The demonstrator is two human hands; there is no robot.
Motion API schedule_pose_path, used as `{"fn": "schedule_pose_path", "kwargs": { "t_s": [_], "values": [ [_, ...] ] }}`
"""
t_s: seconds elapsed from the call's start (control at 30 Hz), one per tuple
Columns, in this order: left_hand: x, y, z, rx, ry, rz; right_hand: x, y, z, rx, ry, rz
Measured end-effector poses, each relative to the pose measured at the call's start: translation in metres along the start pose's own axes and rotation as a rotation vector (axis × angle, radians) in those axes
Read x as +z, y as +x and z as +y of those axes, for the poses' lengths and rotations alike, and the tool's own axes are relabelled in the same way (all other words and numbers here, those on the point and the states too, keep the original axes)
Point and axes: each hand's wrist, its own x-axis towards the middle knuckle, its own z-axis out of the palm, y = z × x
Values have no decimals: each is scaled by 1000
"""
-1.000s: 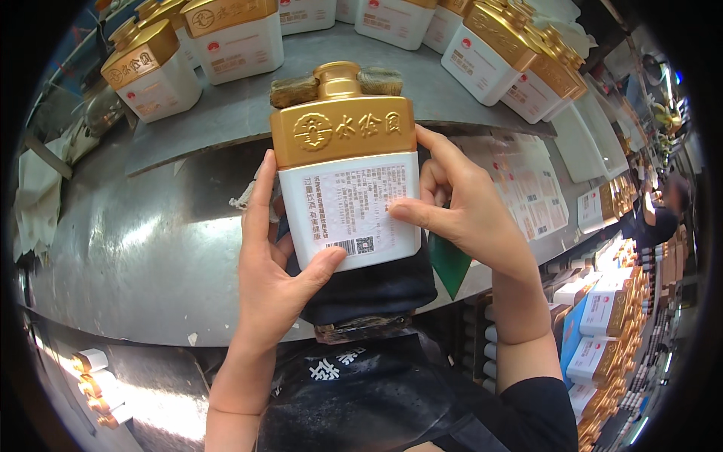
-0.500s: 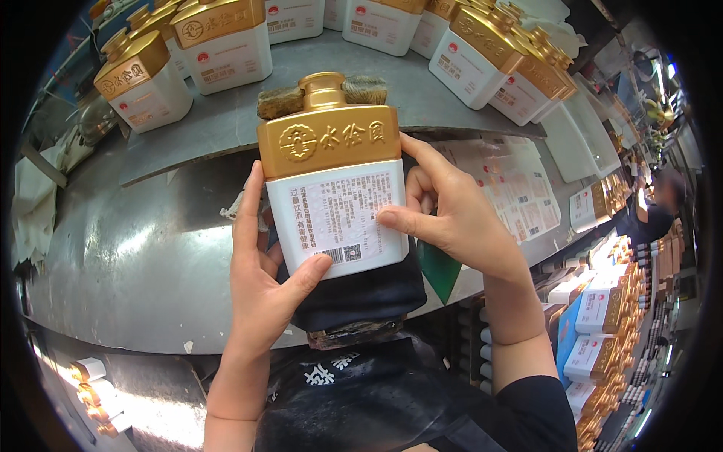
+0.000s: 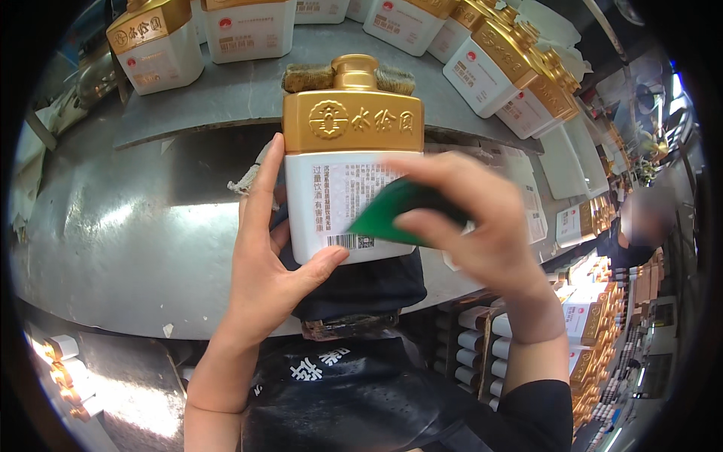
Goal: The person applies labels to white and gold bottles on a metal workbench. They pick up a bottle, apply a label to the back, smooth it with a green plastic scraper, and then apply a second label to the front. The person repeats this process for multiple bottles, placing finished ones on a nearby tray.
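Observation:
A flat white bottle with an embossed gold shoulder and neck leans on a black padded rest. My left hand grips its lower left side, thumb over the bottom edge. A printed label covers the white front, its right part hidden by my right hand. My right hand, blurred by motion, pinches a green flat scraper; the blade's tip lies over the lower part of the label. Behind the bottle's neck shows a brown bristly block.
Several similar gold-topped bottles stand on a raised grey board at the back. A label sheet and a white tray lie to the right. Beyond are stacked bottles and a person. A crumpled rag is at left.
My right hand has left the bottle's edge and swung the green scraper up across the label. In the picture, the bottle sits slightly higher and further right, more upright.

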Motion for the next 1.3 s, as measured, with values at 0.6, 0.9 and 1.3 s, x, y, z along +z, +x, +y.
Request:
{"fn": "schedule_pose_path", "kwargs": {
  "t_s": [0.6,0.9,1.3],
  "values": [
    [-27,-13,0,-7,14,211,12,16,-7,-503,-531,140],
    [-26,-12,-6,-21,63,268,-31,16,37,-450,-509,226],
    [-33,-27,-3,25,128,271,54,31,-8,-654,-486,331]
  ]
}}
